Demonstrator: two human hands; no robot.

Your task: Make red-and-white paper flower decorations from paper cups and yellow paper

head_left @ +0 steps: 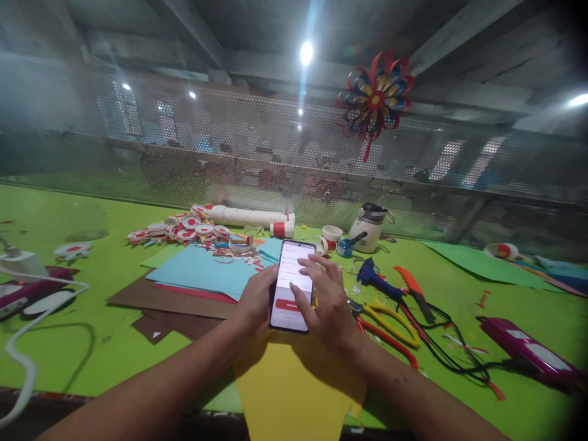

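A smartphone [290,288] with a lit white screen and a red bar low on it stands tilted toward me above a yellow paper sheet [294,392]. Gripping its left edge is my left hand [255,299], whose fingers are partly hidden behind the phone. My right hand [328,300] hovers at the phone's right side, fingers spread over the screen; whether a fingertip touches the glass, I cannot tell. Yellow-and-red-handled pliers [390,327] lie just right of that hand. Light-blue paper [193,272] and brown paper [138,293] are left of the phone.
Red-and-white paper-cup pieces [188,228] are heaped at the back left, beside stacked white cups [248,216]. A blue glue gun [379,278], an orange-handled cutter [413,291] and a purple power strip [528,349] with black cable lie right. A white cable [27,349] loops at left.
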